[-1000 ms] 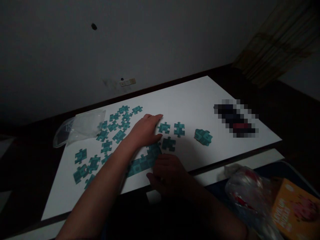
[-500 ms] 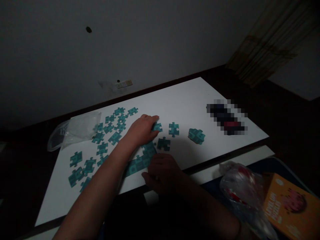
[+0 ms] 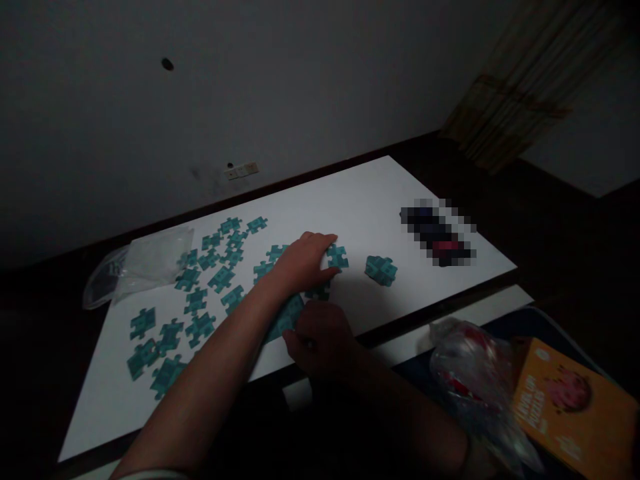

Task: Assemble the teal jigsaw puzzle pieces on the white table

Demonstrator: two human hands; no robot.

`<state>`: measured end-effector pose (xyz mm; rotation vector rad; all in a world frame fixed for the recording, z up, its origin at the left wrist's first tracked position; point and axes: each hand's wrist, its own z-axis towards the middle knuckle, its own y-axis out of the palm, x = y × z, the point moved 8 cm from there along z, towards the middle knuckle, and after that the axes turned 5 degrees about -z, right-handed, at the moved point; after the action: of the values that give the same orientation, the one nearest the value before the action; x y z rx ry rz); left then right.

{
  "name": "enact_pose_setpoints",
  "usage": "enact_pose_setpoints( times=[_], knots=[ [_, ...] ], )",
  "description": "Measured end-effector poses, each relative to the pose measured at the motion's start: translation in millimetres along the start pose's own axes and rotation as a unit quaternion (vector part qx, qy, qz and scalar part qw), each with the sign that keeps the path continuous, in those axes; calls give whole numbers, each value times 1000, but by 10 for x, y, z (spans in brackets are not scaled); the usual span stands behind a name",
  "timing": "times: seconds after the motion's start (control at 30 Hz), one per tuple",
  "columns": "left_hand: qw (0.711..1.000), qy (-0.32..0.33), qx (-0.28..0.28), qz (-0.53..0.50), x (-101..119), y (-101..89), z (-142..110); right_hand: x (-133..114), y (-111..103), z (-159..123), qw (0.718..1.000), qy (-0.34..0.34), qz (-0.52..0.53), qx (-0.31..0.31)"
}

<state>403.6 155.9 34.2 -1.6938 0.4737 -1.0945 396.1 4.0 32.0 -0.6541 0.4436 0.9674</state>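
Note:
My left hand (image 3: 306, 261) reaches across the white table, its thumb and fingers spread apart at the left side of a teal puzzle piece (image 3: 338, 257). I cannot tell whether the fingertips press on that piece. Closer to me, my right hand (image 3: 324, 337) is curled, knuckles up, at the right end of a joined teal puzzle section (image 3: 286, 320); what its fingers hold, if anything, is hidden. Between the hands a darker puzzle piece (image 3: 318, 292) is partly covered. A small stack of puzzle pieces (image 3: 381, 271) lies farther right.
Several loose puzzle pieces (image 3: 221, 279) are scattered on the left of the table (image 3: 350, 200). A clear plastic bag (image 3: 157, 263) lies at the left edge. A pixelated dark object (image 3: 437, 233) rests at the right. Below stand an orange puzzle box (image 3: 575, 407) and crumpled plastic (image 3: 473, 373).
My left hand has moved right, from one puzzle piece to the piece beside it. My right hand stays curled near the joined section. The whole view has shifted slightly.

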Motion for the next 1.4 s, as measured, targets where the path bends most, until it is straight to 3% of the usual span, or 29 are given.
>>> enact_pose_setpoints(
  times=[0.33,0.77,0.97,1.2,1.4],
  knots=[
    [1000,-3,3,9,5,4,18,33,-2,6,1000,23,16,-11],
    [995,-20,29,94,53,-43,-24,38,-7,11,1000,22,21,-8],
    [997,2,25,75,52,38,10,19,-14,40,999,27,29,-16],
    [999,42,25,-23,70,37,68,-1,-48,58,999,21,24,-15],
    [996,-51,38,65,5,-53,13,1,-25,52,999,16,35,-16]
  ],
)
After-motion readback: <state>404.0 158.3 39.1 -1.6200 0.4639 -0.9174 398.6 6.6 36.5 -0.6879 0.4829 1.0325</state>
